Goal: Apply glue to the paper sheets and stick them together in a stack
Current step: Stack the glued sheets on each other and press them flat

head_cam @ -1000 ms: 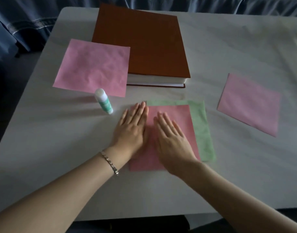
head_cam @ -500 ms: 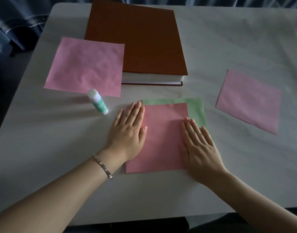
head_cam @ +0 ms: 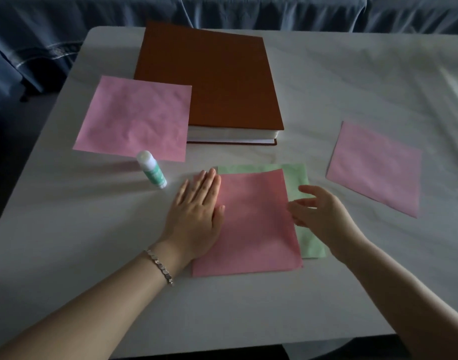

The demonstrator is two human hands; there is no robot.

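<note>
A red-pink sheet [head_cam: 256, 222] lies on top of a green sheet [head_cam: 298, 178], whose top and right edges stick out. My left hand [head_cam: 196, 211] presses flat on the red-pink sheet's left edge, fingers straight. Over the stack's right edge my right hand [head_cam: 318, 211] is raised, its fingers loosely spread and holding nothing. A capped glue stick [head_cam: 152, 169] with a green label stands tilted just left of the stack. Two loose pink sheets lie apart: one at the left [head_cam: 134, 118], one at the right [head_cam: 375, 167].
A thick book with a brown cover [head_cam: 209, 76] lies at the back of the white table [head_cam: 352, 81]; the left pink sheet overlaps its corner. Blue fabric [head_cam: 41, 35] hangs behind the table. The table's front edge runs close below the stack.
My right hand slid from the middle of the red-pink sheet to its right edge, then lifted off. My left hand stayed pressing the left side.
</note>
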